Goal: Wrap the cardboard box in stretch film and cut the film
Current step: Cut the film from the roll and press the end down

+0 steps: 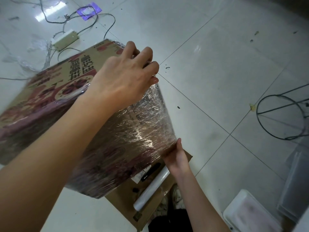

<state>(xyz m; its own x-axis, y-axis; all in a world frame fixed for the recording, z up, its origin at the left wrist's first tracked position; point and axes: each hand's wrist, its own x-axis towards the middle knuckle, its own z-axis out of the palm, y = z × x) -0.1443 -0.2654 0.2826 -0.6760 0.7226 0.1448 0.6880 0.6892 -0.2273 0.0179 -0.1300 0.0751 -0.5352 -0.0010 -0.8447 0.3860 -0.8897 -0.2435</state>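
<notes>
Tilted cardboard box point(55, 91) in stretch film point(142, 124), long axis running away leftward, left hand point(124, 77) fingers pinching film at top corner, right hand point(175, 156) fingers flat together on lower corner, film roll point(151, 188) lying on flat cardboard point(123, 198)

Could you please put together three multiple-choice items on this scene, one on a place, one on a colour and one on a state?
1. Where does the film roll lie?
A. on flat cardboard by the box
B. on top of the box
C. in the white tray

2. What colour is the floor?
A. black
B. pale, whitish
C. red

3. What state is the box in?
A. bare
B. partly covered in film
C. cut open

Answers: 1 A, the roll rests on the cardboard below the right hand; 2 B, the tiles are whitish; 3 B, film shines on the near side, where the left hand grips the top corner.
</notes>
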